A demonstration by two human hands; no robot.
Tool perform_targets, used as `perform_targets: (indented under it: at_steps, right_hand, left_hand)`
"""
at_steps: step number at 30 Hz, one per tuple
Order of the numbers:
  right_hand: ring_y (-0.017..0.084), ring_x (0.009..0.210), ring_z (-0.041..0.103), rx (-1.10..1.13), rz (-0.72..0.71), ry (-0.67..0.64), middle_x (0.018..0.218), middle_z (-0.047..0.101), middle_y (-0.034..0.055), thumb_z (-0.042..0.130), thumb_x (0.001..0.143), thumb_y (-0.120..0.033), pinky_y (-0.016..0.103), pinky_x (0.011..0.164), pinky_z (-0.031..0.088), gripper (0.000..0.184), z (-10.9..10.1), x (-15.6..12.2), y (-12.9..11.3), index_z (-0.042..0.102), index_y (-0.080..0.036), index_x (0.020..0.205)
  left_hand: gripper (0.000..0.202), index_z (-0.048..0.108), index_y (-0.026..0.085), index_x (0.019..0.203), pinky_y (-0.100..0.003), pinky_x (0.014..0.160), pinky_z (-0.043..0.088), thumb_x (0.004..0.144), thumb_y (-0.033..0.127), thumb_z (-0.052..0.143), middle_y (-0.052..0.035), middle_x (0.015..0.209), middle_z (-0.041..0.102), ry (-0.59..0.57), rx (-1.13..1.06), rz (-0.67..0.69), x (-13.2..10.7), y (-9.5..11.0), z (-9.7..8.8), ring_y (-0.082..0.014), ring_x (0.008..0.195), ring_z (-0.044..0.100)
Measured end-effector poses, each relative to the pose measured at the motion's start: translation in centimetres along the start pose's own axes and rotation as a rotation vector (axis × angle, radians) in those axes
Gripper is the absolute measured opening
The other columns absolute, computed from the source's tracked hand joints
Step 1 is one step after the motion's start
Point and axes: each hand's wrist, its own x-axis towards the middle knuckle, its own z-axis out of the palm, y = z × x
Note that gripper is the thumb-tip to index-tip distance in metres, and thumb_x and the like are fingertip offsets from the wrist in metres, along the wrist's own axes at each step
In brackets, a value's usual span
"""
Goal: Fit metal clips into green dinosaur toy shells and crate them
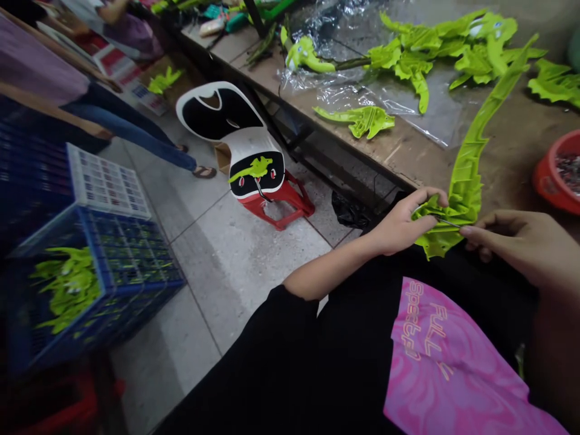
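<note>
My left hand grips the lower end of a long, curved, lime-green moulded plastic piece with a serrated edge. The piece rises from my hands and over the edge of the wooden workbench. My right hand pinches a thin metal tool, possibly tweezers or a pick. Its tip touches the green piece beside my left fingers. The tip itself is partly hidden by those fingers.
Lime-green plastic parts lie on a clear plastic sheet on the bench. A red bowl sits at the right. Below left are a blue crate holding green parts and a red stool with a black-and-white panel. A person stands at left.
</note>
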Motion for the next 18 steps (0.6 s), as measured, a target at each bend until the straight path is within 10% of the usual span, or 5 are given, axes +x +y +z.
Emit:
perform_targets:
  at_steps: [5, 11, 18]
  right_hand:
    - [0.012, 0.043, 0.047, 0.047, 0.07, 0.003, 0.06, 0.072, 0.0131, 0.086, 0.008, -0.099, 0.028, 0.043, 0.024, 0.095, 0.0, 0.7, -0.1, 0.062, -0.023, 0.061]
    - [0.019, 0.052, 0.06, 0.054, -0.017, -0.043, 0.057, 0.07, 0.008, 0.086, 0.019, -0.103, 0.034, 0.055, 0.043, 0.096, 0.4, 1.9, 0.7, 0.058, -0.024, 0.067]
    - [0.016, 0.047, 0.049, -0.116, 0.01, -0.006, 0.051, 0.06, 0.0034, 0.072, 0.025, -0.113, 0.034, 0.05, 0.032, 0.096, -0.3, 1.6, 0.4, 0.058, -0.025, 0.063]
  left_hand:
    - [0.03, 0.062, 0.022, 0.108, -0.038, 0.114, 0.048, 0.088, 0.036, 0.079, -0.0065, 0.116, 0.065, -0.001, -0.03, -0.031, 0.0, -0.1, 0.0, -0.024, 0.114, 0.062]
    - [0.042, 0.063, 0.021, 0.107, -0.038, 0.114, 0.048, 0.088, 0.049, 0.088, -0.0067, 0.115, 0.064, -0.001, -0.08, -0.041, -0.2, -0.4, -0.2, -0.0237, 0.113, 0.061]
    - [0.04, 0.062, 0.021, 0.107, -0.04, 0.116, 0.048, 0.09, 0.049, 0.085, -0.0076, 0.115, 0.065, 0.025, -0.056, -0.026, 0.2, -0.3, 0.1, -0.0248, 0.115, 0.063]
